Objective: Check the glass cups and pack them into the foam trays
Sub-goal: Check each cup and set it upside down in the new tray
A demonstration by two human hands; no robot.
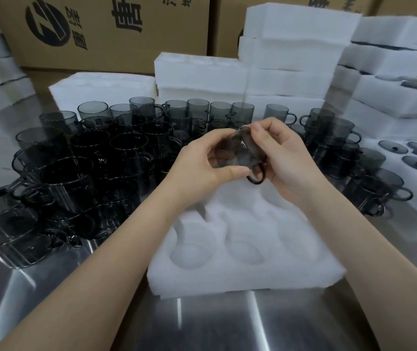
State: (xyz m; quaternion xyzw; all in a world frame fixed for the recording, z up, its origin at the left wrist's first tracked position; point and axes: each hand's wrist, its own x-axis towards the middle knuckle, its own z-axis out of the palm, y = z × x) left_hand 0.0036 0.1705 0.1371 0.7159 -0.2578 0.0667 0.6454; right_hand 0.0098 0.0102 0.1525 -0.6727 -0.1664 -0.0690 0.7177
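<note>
Fingers [237, 171] of your left hand [199, 165] pinch the glass cup [237, 154] from one side, thumb under and the rest over it. Your right hand [288, 160] grips its other side, fingertips curled on the upper edge. You hold the cup in the air above the far end of the foam tray [253, 277]. It is tipped on its side, its long axis running roughly from hand to hand; motion blur hides which end is the mouth. Its handle [255, 177] hangs down toward the tray, next to your right palm, so that hand looks better placed to turn the cup upright. The tray's pockets [193, 252] show empty, and the open ones lie below the cup and toward you, with nothing between. Left of the tray, more cups [88, 173] crowd close to its edge; right of it stands another group [369, 178]. Beyond the tray rise stacked foam trays [227, 72].
</note>
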